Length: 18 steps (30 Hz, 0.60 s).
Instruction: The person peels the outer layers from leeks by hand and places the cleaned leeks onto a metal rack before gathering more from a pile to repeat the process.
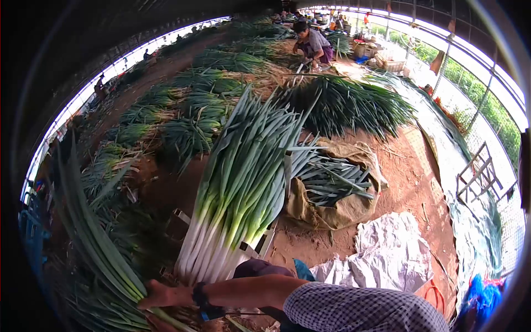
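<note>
My right hand (pixel 159 294), reaching across from the lower right with a dark band on its wrist, is closed around several long green onions (pixel 102 243). Their leaves rise to the upper left. Below it, a small shaded brownish patch (pixel 157 324) at the bottom edge may be my left hand; no fingers can be made out. Just beyond my right forearm lies a large stack of trimmed green onions (pixel 238 182), white stems toward me. It rests in a low frame (pixel 264 242) with upright side pieces.
A burlap sack (pixel 332 217) of cut leaves lies right of the stack, near a crumpled white sack (pixel 390 252). Green onion piles (pixel 348 105) cover the ground ahead and to the left. Another person (pixel 314 45) crouches farther off. A wooden rack (pixel 480 174) stands at right.
</note>
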{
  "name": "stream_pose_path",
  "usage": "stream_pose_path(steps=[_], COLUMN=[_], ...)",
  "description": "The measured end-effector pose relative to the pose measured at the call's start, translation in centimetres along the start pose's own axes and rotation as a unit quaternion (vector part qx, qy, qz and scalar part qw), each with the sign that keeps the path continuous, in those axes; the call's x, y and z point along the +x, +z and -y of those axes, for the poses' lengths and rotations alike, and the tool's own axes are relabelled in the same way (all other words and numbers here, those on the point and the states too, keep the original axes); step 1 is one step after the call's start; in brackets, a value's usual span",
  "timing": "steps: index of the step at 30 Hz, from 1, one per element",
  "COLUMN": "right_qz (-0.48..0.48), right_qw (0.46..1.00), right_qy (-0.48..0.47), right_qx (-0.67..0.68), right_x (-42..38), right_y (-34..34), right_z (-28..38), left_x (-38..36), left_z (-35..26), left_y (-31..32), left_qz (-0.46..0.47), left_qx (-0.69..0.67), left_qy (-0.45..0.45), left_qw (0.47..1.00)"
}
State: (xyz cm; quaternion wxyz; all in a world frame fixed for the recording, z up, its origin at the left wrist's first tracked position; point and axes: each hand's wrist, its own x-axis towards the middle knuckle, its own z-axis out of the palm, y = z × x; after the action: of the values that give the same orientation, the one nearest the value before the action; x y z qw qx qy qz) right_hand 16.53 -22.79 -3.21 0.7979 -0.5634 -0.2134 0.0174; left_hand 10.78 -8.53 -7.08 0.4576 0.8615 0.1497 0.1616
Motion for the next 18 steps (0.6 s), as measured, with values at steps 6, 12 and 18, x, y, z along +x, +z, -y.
stream_pose_path(steps=[6,12,18], right_qz=[0.111,0.203,0.129], right_qw=[0.988,0.973,0.980], right_qy=[0.017,-0.108,0.073], right_qx=[0.108,-0.035,0.131], right_x=[-2.3,-0.6,-0.3], right_y=[-1.6,-1.7,0.3], right_z=[4.7,4.1,1.8], left_x=[-0.6,-2.2,-4.4], left_z=[-1.6,-3.4,-1.6], left_y=[-0.7,-1.4,0.7], left_qz=[0.009,-0.101,-0.043], left_qx=[0.017,-0.294,-0.433], left_qy=[0.163,-0.049,0.002], left_qw=[0.986,0.949,0.900])
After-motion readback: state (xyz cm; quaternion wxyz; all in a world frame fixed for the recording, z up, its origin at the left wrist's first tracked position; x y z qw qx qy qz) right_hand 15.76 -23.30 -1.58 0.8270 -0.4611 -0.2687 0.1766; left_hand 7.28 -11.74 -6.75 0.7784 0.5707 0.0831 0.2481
